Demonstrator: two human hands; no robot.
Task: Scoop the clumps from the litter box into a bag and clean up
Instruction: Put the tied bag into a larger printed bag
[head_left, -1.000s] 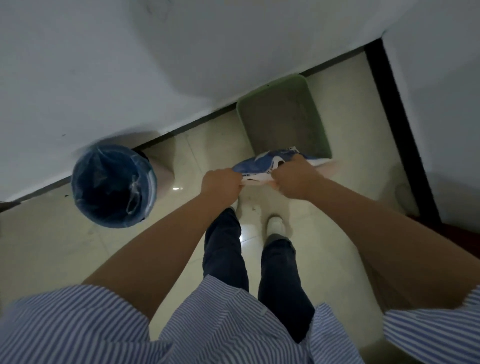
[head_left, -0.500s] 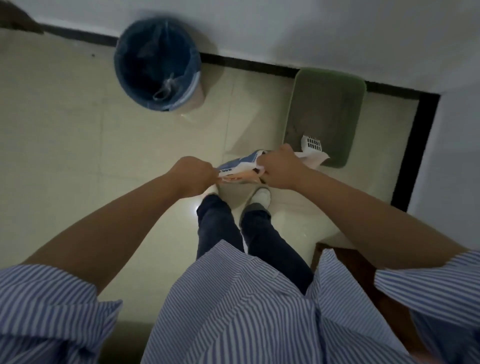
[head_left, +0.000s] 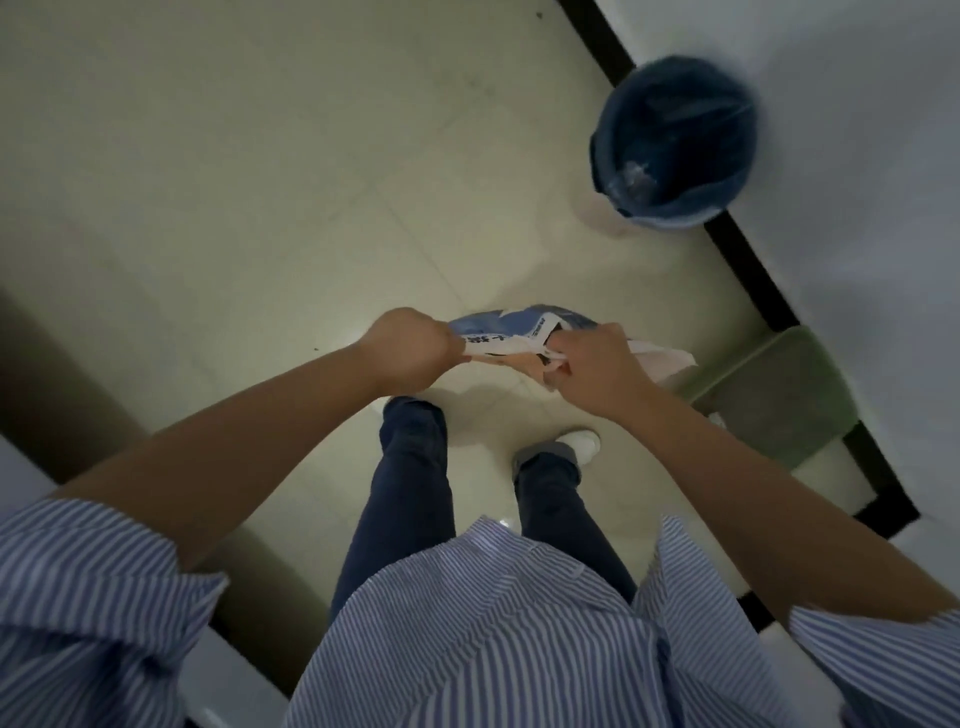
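The bag (head_left: 511, 338), blue and white with print, hangs stretched between both fists above the tiled floor (head_left: 260, 208); its contents are hidden. The left hand (head_left: 410, 345) grips one end, the right hand (head_left: 589, 371) the other. The green litter box (head_left: 769, 400) sits beside the wall, right of the hands. A blue-lined bin (head_left: 675, 140) stands farther off, something crumpled inside.

Floor (head_left: 260, 218): pale glossy tile, faint grout lines, a few dark specks; black skirting strip along the wall at right. Standing on it: one round bin (head_left: 675, 143) lined with a blue bag, set against the skirting at upper right; one green litter box (head_left: 769, 405), lower right, also by the skirting, partly hidden behind a forearm; one white shoe (head_left: 579, 441) with dark trouser leg above, near the litter box
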